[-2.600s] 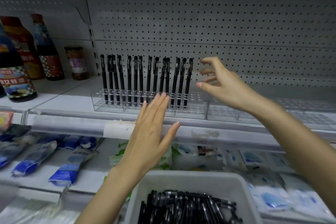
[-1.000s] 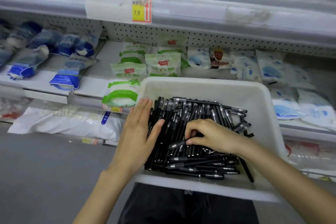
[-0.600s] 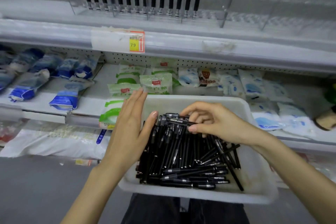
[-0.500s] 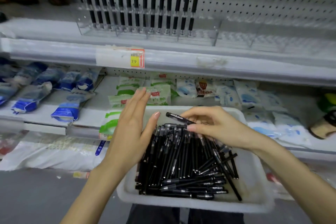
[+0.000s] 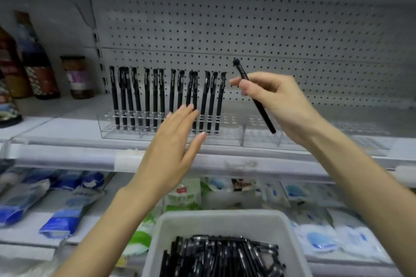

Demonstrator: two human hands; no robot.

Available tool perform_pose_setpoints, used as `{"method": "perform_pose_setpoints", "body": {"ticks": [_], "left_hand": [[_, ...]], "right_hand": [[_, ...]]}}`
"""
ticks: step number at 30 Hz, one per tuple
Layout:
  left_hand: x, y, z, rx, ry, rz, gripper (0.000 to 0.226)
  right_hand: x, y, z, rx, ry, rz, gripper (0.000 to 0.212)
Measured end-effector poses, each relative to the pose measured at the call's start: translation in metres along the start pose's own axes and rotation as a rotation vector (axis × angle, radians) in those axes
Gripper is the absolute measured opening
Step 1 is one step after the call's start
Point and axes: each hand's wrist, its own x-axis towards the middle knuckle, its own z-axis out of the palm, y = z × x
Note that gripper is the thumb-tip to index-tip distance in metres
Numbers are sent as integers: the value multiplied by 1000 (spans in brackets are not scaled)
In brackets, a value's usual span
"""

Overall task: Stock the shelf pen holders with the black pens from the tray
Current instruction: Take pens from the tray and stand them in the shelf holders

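Pen up in your right hand, with thumb and fingers clamped round its upper half. Its top end leans toward eleven o'clock and its lower end points to five o'clock. That lower end sits over the clear pen holder on the shelf; I can't tell whether it touches. Your left hand is flat and relaxed, fingers straight and close together, gripping nothing. It is raised in front of the standing pens, out at nine o'clock from your right hand. That row stands upright in the holder and ends just beside the pen you're holding. Down at six o'clock the white tray sits low in view, with loose black pens heaped inside. Grey pegboard backs the shelf. Far out at nine o'clock there are dark bottles and a jar. On the shelf below lie blue packets at eight o'clock and pale packets at four.
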Motion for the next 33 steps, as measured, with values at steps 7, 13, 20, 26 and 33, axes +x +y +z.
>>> {"method": "perform_pose_setpoints", "body": {"ticks": [7,13,20,26,33], "left_hand": [[4,-12,23,77,-3,32,70],[4,-15,28,123,-29,44,63],[5,-17,28,152,-20,74,67],[6,-18,30,133,-15,83,69],[7,-18,30,134,-18,74,70]], "right_hand": [[47,12,-19,40,98,22,4],[61,35,-11,-53,87,63,6],[78,34,-12,-6,120,65,6],[78,45,-7,-132,-25,136,7],[74,57,5,-375,-186,209,21]]}}
